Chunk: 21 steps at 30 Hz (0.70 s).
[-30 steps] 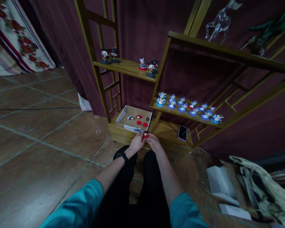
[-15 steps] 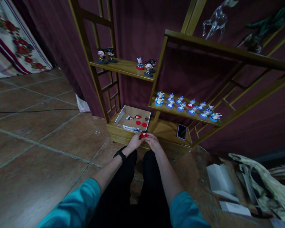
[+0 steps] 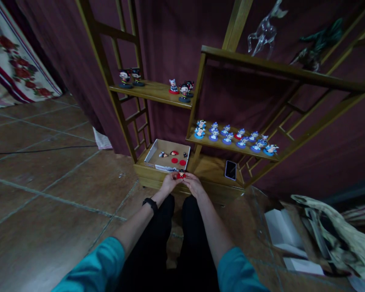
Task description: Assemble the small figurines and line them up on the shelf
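Since the earlier frame, the head camera's view had turned a little, so the shelves had slid to the left. The hands stayed in front of the box with the same toy.

The left hand (image 3: 169, 182) and the right hand (image 3: 194, 185) both held a small red figurine (image 3: 181, 174) with dark hair, with finger tips pinching it from its two sides. It was just in front of the box's near right corner, with its head up. A black wristband (image 3: 150, 204) was on the left wrist, at 8 o'clock from the toy.

At 11 o'clock was the open cardboard box (image 3: 153, 153). In it were a red toy (image 3: 174, 153) lying down, a dark and white toy (image 3: 163, 154), a little dark piece (image 3: 185, 154) and two flat red discs (image 3: 174, 160).

A phone (image 3: 230, 169) lay on the bottom shelf at 3 o'clock. At 2 o'clock, blue and purple figurines (image 3: 228, 138) stood in two rows. Farther up, at 12 o'clock, a small figurine with a red base (image 3: 174, 86) stood near black-haired figurines (image 3: 184, 92). Way up at 1 o'clock was a clear animal statue (image 3: 263, 36).
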### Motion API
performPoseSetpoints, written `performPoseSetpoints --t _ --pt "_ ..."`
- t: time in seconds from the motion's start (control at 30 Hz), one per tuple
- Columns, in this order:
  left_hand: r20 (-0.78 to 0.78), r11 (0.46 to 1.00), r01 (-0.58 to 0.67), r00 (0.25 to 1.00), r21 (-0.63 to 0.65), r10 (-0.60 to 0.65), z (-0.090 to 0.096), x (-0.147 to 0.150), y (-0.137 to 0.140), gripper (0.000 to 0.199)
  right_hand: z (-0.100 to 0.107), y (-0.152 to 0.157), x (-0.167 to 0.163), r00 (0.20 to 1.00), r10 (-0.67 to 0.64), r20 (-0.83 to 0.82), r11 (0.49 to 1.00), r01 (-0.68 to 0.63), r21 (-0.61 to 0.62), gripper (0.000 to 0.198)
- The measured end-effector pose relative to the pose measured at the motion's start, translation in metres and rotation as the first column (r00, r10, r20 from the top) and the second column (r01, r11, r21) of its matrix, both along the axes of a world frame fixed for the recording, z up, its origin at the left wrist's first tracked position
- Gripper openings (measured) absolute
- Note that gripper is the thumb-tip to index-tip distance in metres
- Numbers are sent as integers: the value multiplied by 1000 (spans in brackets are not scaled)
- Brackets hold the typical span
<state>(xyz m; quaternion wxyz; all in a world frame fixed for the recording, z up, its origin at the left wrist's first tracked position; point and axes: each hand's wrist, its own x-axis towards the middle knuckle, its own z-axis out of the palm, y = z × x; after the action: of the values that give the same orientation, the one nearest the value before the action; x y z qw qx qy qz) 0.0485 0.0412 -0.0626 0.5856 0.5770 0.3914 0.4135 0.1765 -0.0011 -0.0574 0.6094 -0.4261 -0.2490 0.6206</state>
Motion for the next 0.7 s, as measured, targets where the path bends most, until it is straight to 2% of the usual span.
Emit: performPoseSetpoints --t 0.13,0.33,0.53,0.7 --pt "-34 1000 -1 999 28 2 -1 -2 1 42 1 -1 -1 1000 -10 4 1000 10 -7 32" --pt "-241 982 41 970 184 5 6 -7 -2 34 5 -3 -1 1000 -3 19 1000 3 -9 30" --pt "-533 921 138 842 365 85 22 -12 -10 30 7 -3 -2 1000 -17 15 999 18 -28 29" --pt "-645 835 276 755 477 119 27 -12 -14 28 4 -1 -2 1000 -25 14 999 25 -24 30"
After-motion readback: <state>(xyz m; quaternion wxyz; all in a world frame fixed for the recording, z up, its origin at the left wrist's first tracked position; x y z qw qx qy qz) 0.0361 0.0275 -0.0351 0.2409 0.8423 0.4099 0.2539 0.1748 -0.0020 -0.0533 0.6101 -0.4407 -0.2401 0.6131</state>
